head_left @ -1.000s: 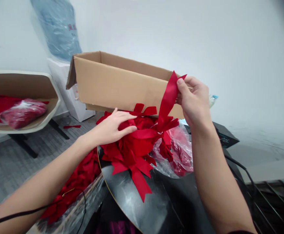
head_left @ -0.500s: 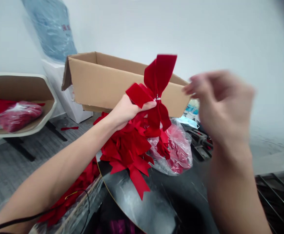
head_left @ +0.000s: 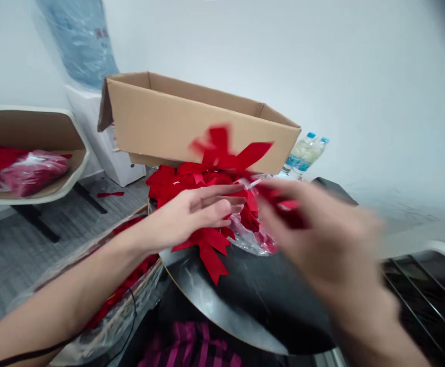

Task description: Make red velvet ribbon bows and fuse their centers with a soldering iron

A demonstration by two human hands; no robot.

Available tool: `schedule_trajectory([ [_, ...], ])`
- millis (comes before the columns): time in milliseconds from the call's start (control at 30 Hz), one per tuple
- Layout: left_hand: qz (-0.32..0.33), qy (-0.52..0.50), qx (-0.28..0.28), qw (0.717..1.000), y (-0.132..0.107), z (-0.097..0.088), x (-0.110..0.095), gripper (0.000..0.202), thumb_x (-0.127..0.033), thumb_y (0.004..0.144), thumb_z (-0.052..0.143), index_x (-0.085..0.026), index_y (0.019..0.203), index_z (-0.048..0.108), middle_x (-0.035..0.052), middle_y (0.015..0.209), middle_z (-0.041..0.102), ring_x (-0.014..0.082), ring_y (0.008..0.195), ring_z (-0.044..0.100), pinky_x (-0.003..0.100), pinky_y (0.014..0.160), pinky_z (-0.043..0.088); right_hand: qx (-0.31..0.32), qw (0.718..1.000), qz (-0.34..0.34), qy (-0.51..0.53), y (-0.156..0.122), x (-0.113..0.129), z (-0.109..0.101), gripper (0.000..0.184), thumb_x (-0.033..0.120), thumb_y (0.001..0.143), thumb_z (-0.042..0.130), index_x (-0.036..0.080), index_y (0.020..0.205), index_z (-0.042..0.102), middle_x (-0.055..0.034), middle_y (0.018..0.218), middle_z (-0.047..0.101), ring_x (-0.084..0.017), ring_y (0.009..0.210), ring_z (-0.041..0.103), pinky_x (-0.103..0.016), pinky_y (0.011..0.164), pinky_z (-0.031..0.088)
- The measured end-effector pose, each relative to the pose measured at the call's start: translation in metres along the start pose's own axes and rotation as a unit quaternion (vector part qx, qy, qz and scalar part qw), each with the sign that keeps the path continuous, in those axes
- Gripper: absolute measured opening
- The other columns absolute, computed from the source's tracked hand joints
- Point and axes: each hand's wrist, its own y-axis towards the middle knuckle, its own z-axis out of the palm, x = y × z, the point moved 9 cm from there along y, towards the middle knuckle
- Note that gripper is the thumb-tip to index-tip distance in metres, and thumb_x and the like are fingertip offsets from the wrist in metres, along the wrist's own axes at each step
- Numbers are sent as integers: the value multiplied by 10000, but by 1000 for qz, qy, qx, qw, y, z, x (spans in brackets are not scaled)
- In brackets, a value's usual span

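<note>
A heap of red ribbon bows point(head_left: 186, 181) lies on a round black table point(head_left: 245, 306), in front of an open cardboard box point(head_left: 176, 120). My left hand point(head_left: 195, 211) lies over the heap with its fingers stretched out flat and nothing gripped. One red bow point(head_left: 226, 150) shows blurred just above the heap, against the box wall. My right hand point(head_left: 322, 244) is smeared by motion to the right of the heap. There is a bit of red at its fingertips, and I cannot tell whether it holds it. A clear plastic bag point(head_left: 251, 239) with more bows sits partly hidden behind both hands.
A second plastic-lined box of red bows point(head_left: 119, 290) stands low on the left. Two water bottles point(head_left: 302, 153) stand behind the box. A shelf point(head_left: 65, 186) at far left holds bagged red bows. A black wire rack point(head_left: 428, 295) is on the right, and a water dispenser point(head_left: 81, 46) at the back.
My left hand held a bow up, then came down flat onto the heap; that bow now sits blurred above it. My right hand swung down and left toward the heap.
</note>
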Motion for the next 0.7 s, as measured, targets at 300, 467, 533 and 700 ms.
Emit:
schedule_trajectory([
  [300, -139, 43, -95, 985, -37, -49, 38, 232, -379, 820, 835, -250, 1003, 772, 1, 729, 741, 158, 632, 696, 234, 579, 570, 38, 994, 62, -76, -1, -83, 18, 211, 377, 1008, 591, 247, 1086, 737, -53, 907, 801, -225, 690, 751, -338, 643, 587],
  [467, -150, 137, 47, 978, -30, -25, 27, 187, -298, 755, 877, -257, 915, 790, 16, 835, 784, 189, 753, 748, 244, 682, 599, 92, 984, 55, -146, 29, -150, 66, 333, 163, 933, 605, 169, 1246, 718, -148, 1222, 759, -314, 1075, 742, -394, 948, 556],
  [533, -153, 176, 51, 971, -18, -17, 24, 206, -292, 756, 877, -262, 936, 781, 7, 824, 787, 191, 751, 754, 246, 666, 604, 90, 985, 53, -139, 32, -160, 77, 375, 106, 893, 613, 195, 1239, 730, -128, 1261, 747, -313, 1103, 734, -387, 969, 553],
  [700, -140, 252, 65, 955, 13, -1, 14, 311, -267, 854, 800, -272, 1163, 763, -1, 1058, 807, 161, 962, 756, 244, 858, 601, 21, 992, 69, -100, 32, -175, 69, 297, 161, 943, 549, 186, 1142, 769, -124, 1134, 789, -315, 1018, 754, -411, 930, 570],
])
